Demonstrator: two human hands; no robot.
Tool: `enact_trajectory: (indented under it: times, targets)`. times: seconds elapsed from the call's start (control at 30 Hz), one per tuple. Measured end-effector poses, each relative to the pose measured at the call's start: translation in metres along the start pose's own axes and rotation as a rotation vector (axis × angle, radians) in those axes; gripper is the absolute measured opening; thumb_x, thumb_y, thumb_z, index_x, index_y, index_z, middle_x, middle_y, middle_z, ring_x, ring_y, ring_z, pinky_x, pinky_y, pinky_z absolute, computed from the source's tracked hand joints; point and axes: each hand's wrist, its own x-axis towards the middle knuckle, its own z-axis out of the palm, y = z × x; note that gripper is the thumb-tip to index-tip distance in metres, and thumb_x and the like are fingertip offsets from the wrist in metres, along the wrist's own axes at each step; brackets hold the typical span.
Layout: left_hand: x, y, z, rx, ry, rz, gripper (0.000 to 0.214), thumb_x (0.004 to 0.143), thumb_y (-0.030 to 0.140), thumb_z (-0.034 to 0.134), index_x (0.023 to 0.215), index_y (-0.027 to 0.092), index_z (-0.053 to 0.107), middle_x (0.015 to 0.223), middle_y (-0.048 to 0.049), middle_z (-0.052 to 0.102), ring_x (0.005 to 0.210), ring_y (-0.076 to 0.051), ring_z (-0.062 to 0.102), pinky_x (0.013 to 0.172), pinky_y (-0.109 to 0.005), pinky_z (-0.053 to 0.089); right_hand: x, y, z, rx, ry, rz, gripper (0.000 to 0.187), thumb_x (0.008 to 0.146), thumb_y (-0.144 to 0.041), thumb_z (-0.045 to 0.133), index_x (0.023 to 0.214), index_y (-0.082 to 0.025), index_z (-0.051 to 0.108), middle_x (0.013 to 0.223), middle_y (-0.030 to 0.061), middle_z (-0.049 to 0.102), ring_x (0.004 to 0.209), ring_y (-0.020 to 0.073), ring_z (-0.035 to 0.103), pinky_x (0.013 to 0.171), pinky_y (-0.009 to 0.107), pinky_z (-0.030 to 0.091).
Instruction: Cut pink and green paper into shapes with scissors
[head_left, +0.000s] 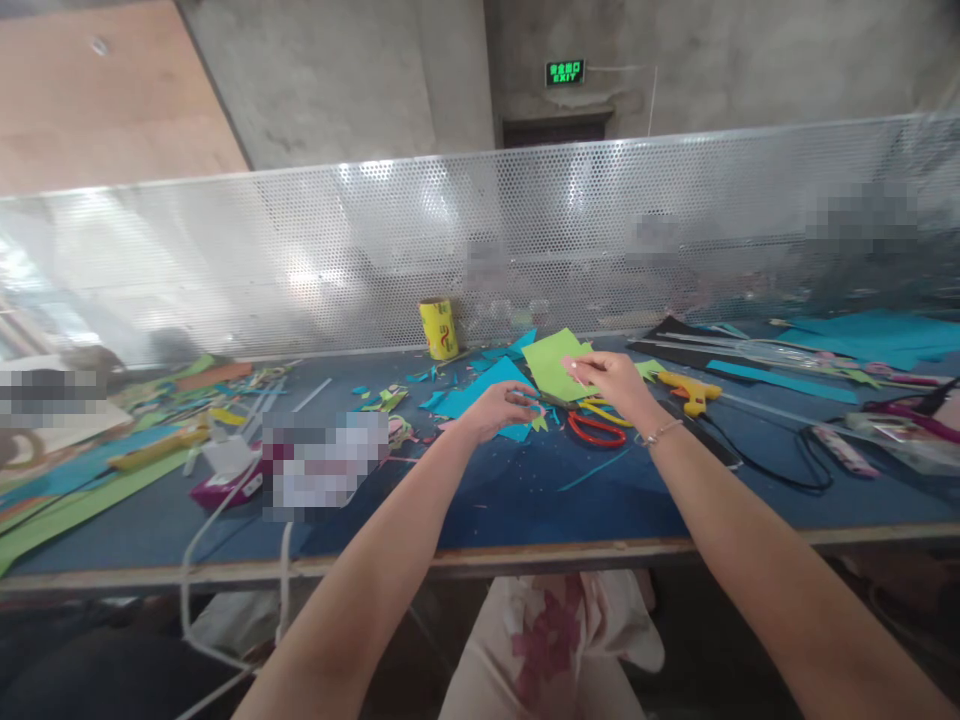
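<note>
My right hand (609, 380) pinches a small piece of pink paper (571, 368) between thumb and fingertips, above a light green paper sheet (551, 355). To its left, my left hand (501, 410) hovers with fingers curved and apart, and I see nothing in it. Under and beside that hand lies blue paper (469, 398). Red-handled scissors (596, 430) rest on the table just below my right hand, with a yellow handle (607, 413) close behind them.
A yellow can (439, 330) stands by the perforated metal screen (360, 250). A yellow glue gun (694, 392) with a black cord lies right; another yellow tool (159, 448) lies left. A purple power strip (225, 488) with white cables sits near the table's front edge (525, 555). Paper scraps (386, 400) are scattered about.
</note>
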Motion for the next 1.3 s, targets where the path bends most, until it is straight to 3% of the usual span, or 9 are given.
enact_trajectory:
  times: [0.13,0.27,0.4,0.63,0.87,1.03,1.17,1.3]
  targets:
    - [0.004,-0.006,0.003,0.397,0.024,0.085,0.031,0.055,0.023,0.071,0.082,0.014,0.06,0.076,-0.0051,0.063,0.072,-0.017,0.06,0.067,-0.03,0.047,0.002,0.005,0.007,0.349,-0.061,0.24,0.016,0.064,-0.02,0.06,0.078,-0.012,0.065,0.067,0.0048,0.064,0.06,0.0121,0.057,0.061,0.027,0.045]
    - [0.005,-0.005,0.007,0.779,0.203,0.264,0.025,0.064,0.039,0.062,0.077,0.019,0.064,0.083,-0.0051,0.065,0.081,-0.019,0.058,0.073,-0.03,0.045,0.003,0.011,0.013,0.5,-0.119,0.293,0.01,0.064,-0.018,0.061,0.072,-0.013,0.062,0.067,0.0054,0.064,0.063,0.0127,0.06,0.067,0.028,0.048]
    - [0.002,0.0,0.016,0.731,0.239,0.389,0.031,0.069,0.045,0.055,0.082,0.018,0.063,0.083,-0.0044,0.065,0.077,-0.015,0.059,0.069,-0.025,0.045,0.003,0.015,0.021,0.467,-0.13,0.298,0.009,0.064,-0.019,0.062,0.071,-0.013,0.06,0.065,0.0042,0.063,0.06,0.0124,0.059,0.065,0.028,0.048]
    - [0.007,-0.005,0.026,0.68,0.221,0.352,0.022,0.072,0.035,0.05,0.068,0.016,0.062,0.067,-0.0016,0.063,0.064,-0.012,0.055,0.061,-0.024,0.042,-0.002,0.016,0.035,0.389,-0.119,0.259,0.016,0.062,-0.026,0.062,0.074,-0.015,0.059,0.068,0.0023,0.061,0.061,0.0114,0.056,0.063,0.027,0.047]
    - [0.011,-0.006,0.02,0.475,0.213,0.277,0.015,0.069,0.027,0.049,0.063,0.016,0.057,0.054,0.0013,0.054,0.052,-0.01,0.05,0.052,-0.022,0.039,-0.004,0.012,0.026,0.063,-0.186,0.008,0.022,0.071,-0.035,0.052,0.068,-0.015,0.059,0.061,0.0008,0.056,0.058,0.0107,0.05,0.06,0.026,0.042]
    - [0.006,0.0,0.018,0.707,0.323,0.422,0.015,0.072,0.023,0.047,0.061,0.017,0.056,0.059,0.0007,0.055,0.058,-0.011,0.049,0.058,-0.022,0.038,-0.005,0.01,0.024,-0.022,-0.206,-0.03,0.029,0.072,-0.042,0.052,0.063,-0.015,0.058,0.062,0.0022,0.058,0.06,0.0121,0.05,0.063,0.027,0.04]
    - [0.003,0.003,0.016,0.835,0.345,0.534,0.015,0.075,0.021,0.044,0.066,0.018,0.056,0.066,-0.0015,0.056,0.064,-0.012,0.049,0.062,-0.023,0.038,-0.003,0.014,0.026,-0.007,-0.254,-0.001,0.025,0.07,-0.039,0.055,0.066,-0.015,0.059,0.064,0.0025,0.059,0.062,0.0128,0.052,0.064,0.028,0.041]
    - [0.003,0.002,0.014,0.909,0.355,0.564,0.016,0.076,0.02,0.043,0.065,0.018,0.054,0.066,-0.0023,0.055,0.065,-0.013,0.049,0.064,-0.024,0.037,-0.001,0.019,0.027,0.028,-0.308,0.003,0.021,0.069,-0.034,0.056,0.072,-0.014,0.062,0.068,0.0028,0.061,0.063,0.0127,0.053,0.064,0.027,0.041]
